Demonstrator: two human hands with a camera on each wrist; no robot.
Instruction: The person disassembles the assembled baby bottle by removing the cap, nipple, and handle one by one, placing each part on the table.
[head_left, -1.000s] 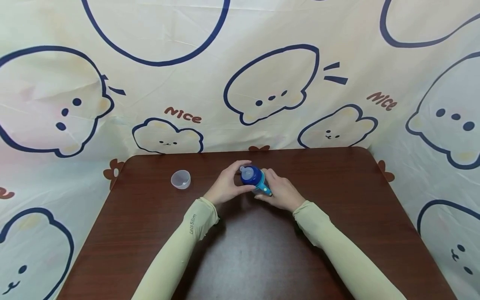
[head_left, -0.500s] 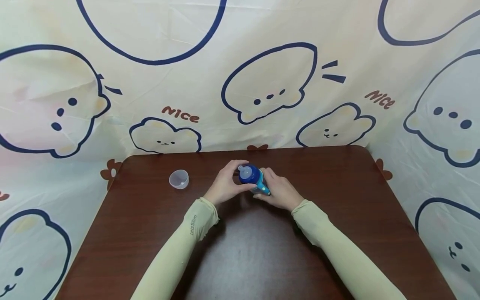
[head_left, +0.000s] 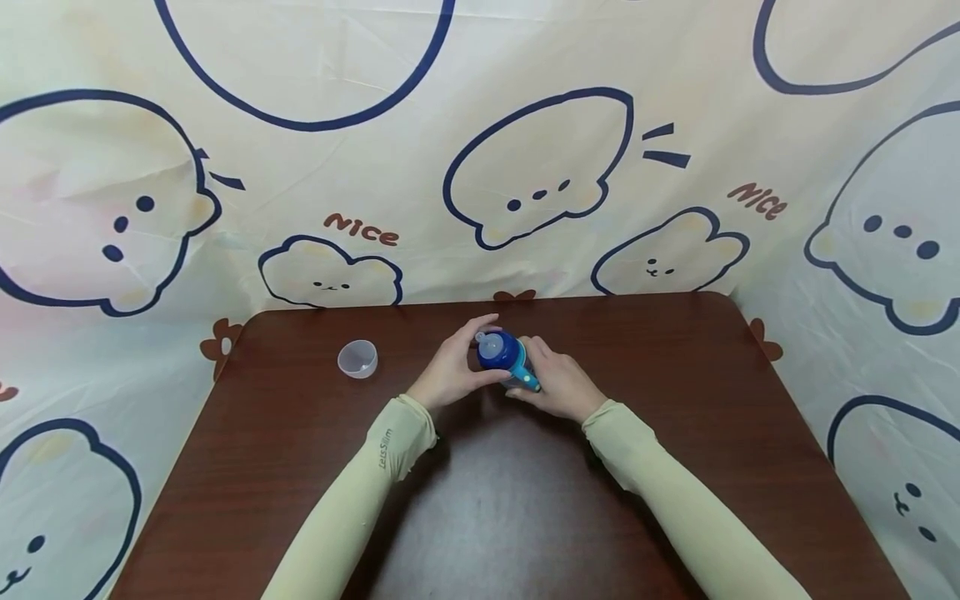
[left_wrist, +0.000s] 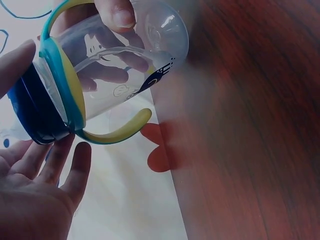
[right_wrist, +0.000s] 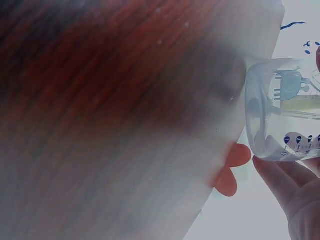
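Observation:
Both hands are on a clear baby bottle (head_left: 497,350) with a blue collar, a pale nipple, a turquoise ring and two side handles. My left hand (head_left: 453,367) holds the blue collar (left_wrist: 37,107) between thumb and fingers, its fingers partly spread. My right hand (head_left: 562,382) grips the clear body from the right; its fingers show through the wall in the left wrist view. The bottle lies tilted, nipple end toward the left hand. A thin tube and printed figures show inside and on the body (right_wrist: 280,110) in the right wrist view. Its base is close over the table.
A small clear plastic cup (head_left: 358,359) stands on the dark brown table (head_left: 480,500), left of the hands. A pale cloth (head_left: 420,167) with cartoon drawings hangs behind the table's far edge and along both sides.
My left index finger has lifted slightly at the collar. The right hand keeps its grip and the bottle stays nearly in place. The head view has shifted a little.

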